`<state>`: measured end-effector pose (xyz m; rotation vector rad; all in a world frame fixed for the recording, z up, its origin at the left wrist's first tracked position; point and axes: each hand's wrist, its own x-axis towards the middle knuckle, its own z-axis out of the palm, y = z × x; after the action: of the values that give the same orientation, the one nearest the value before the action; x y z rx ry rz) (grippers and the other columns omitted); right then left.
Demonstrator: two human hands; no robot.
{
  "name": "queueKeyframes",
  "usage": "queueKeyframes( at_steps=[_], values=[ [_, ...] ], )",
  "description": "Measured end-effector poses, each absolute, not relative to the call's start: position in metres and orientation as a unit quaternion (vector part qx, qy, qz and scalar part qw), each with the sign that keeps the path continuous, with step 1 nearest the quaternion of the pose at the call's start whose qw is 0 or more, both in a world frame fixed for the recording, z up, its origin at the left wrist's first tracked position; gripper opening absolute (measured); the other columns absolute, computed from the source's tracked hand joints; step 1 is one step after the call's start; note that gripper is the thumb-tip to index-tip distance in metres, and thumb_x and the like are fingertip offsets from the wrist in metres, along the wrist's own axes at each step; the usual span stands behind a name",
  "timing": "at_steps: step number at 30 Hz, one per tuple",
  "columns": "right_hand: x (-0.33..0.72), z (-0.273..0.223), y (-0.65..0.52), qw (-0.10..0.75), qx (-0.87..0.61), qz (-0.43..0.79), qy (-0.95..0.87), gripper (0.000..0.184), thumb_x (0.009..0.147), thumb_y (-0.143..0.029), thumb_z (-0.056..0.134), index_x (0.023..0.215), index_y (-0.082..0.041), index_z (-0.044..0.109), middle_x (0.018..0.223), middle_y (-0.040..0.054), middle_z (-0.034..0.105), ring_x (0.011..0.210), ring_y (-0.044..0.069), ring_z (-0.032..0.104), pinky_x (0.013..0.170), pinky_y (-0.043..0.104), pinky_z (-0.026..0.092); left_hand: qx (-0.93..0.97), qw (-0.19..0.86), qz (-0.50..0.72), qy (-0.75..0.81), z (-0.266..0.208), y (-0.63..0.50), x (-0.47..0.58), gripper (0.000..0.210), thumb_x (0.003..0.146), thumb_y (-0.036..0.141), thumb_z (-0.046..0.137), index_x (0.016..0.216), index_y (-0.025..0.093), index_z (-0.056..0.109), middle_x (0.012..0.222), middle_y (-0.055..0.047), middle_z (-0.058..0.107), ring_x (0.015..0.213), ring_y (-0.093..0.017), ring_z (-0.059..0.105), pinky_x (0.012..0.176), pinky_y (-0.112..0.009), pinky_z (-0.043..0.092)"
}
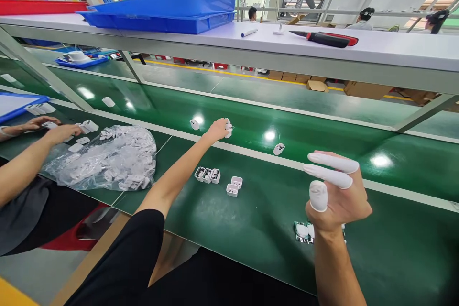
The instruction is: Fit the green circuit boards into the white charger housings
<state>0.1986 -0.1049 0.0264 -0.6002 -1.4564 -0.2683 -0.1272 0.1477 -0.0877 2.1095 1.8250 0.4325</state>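
Stretched forward over the green belt, my left hand [216, 130] has its fingers closed on a small white plastic housing [228, 129]. My right hand [339, 189] is raised on the right, its fingers apart and nothing visible in them; white finger cots cover the thumb and two fingers. Below it, partly hidden by the wrist, lie green circuit boards [302, 232] with white parts on top. Three white housings with dark parts inside [207, 175] stand in a row on the green worktop. Closer to the middle are two open white housings [232, 191] without dark parts.
Single housings sit on the green belt [247, 136], one white housing [278, 148] toward the right. At left, a co-worker's hands [60, 131] handle white parts beside a clear plastic bag [107, 160]. The shelf above holds blue trays [161, 12] and black-red pliers [328, 39].
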Motion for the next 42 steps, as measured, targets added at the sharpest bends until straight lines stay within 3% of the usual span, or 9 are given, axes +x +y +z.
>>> queueKeyframes(
  at_steps=[7,12,16,19,22,29,34,37,42],
  values=[
    [0.207,0.031,-0.109,0.704,-0.279,-0.132,-0.640,0.014,0.098,-0.030,0.075,0.107,-0.027,0.085,0.101,0.0067,0.081,0.090,0.030,0.077,0.071,0.051,0.063,0.718,0.136,0.140,0.668,-0.099,0.131,-0.124,0.029,0.105,0.029,0.065,0.129,0.013,0.064,0.148,-0.024,0.055,0.124,-0.035,0.066,0.101,-0.045,0.057],
    [0.207,0.031,-0.108,0.703,-0.278,-0.136,-0.640,0.012,0.099,-0.032,0.075,0.105,-0.027,0.085,0.100,0.0065,0.082,0.087,0.029,0.077,0.069,0.049,0.061,0.694,0.159,0.144,0.687,-0.096,0.121,-0.127,0.044,0.108,0.044,0.072,0.143,0.017,0.066,0.141,-0.013,0.068,0.122,-0.027,0.070,0.105,-0.050,0.064],
    [0.209,0.031,-0.106,0.696,-0.276,-0.123,-0.652,0.011,0.099,-0.029,0.075,0.106,-0.027,0.084,0.101,0.0062,0.082,0.089,0.028,0.076,0.071,0.047,0.061,0.697,0.178,0.177,0.672,-0.073,0.111,-0.121,0.034,0.105,0.026,0.071,0.135,0.013,0.063,0.127,-0.016,0.070,0.111,-0.027,0.071,0.100,-0.045,0.061],
    [0.208,0.031,-0.103,0.656,-0.315,-0.060,-0.683,0.013,0.100,-0.024,0.076,0.110,-0.028,0.081,0.103,0.0040,0.082,0.092,0.025,0.076,0.078,0.044,0.062,0.723,0.189,0.213,0.629,-0.047,0.085,-0.101,0.031,0.103,0.014,0.061,0.134,0.014,0.059,0.122,-0.017,0.069,0.109,-0.029,0.069,0.102,-0.043,0.057],
    [0.199,0.029,-0.097,0.576,-0.409,0.056,-0.705,0.018,0.101,-0.028,0.076,0.119,-0.028,0.077,0.104,0.0021,0.081,0.088,0.020,0.074,0.083,0.041,0.063,0.761,0.201,0.269,0.555,-0.021,0.034,-0.070,0.036,0.108,0.022,0.058,0.144,0.021,0.054,0.128,-0.014,0.069,0.116,-0.029,0.070,0.108,-0.041,0.056],
    [0.172,0.008,-0.088,0.560,-0.486,0.231,-0.630,0.030,0.097,-0.037,0.079,0.124,-0.026,0.076,0.083,-0.0043,0.067,0.070,0.014,0.059,0.071,0.032,0.055,0.831,0.181,0.379,0.364,0.004,-0.063,-0.015,0.057,0.107,0.014,0.054,0.162,0.024,0.043,0.132,-0.016,0.069,0.112,-0.032,0.073,0.098,-0.048,0.061],
    [0.171,0.003,-0.079,0.586,-0.449,0.351,-0.577,0.035,0.087,-0.042,0.092,0.115,-0.027,0.078,0.101,0.0015,0.076,0.082,0.016,0.066,0.078,0.033,0.060,0.828,0.125,0.390,0.383,-0.003,-0.057,-0.012,0.056,0.101,0.006,0.058,0.154,0.021,0.048,0.131,-0.016,0.071,0.111,-0.031,0.075,0.090,-0.044,0.063],
    [0.171,0.002,-0.073,0.632,-0.394,0.425,-0.515,0.041,0.080,-0.043,0.096,0.113,-0.028,0.077,0.110,0.0028,0.076,0.086,0.017,0.067,0.080,0.033,0.061,0.798,0.113,0.444,0.390,-0.001,-0.051,-0.012,0.053,0.093,0.002,0.067,0.141,0.022,0.059,0.111,-0.006,0.071,0.092,-0.021,0.071,0.079,-0.034,0.060],
    [0.173,0.005,-0.069,0.663,-0.322,0.560,-0.378,0.041,0.078,-0.040,0.089,0.116,-0.027,0.080,0.090,-0.0015,0.066,0.077,0.015,0.060,0.073,0.031,0.057,0.752,0.132,0.547,0.344,0.012,-0.049,-0.010,0.042,0.081,0.001,0.076,0.116,0.024,0.074,0.094,0.001,0.066,0.080,-0.015,0.058,0.071,-0.028,0.050]
  ],
)
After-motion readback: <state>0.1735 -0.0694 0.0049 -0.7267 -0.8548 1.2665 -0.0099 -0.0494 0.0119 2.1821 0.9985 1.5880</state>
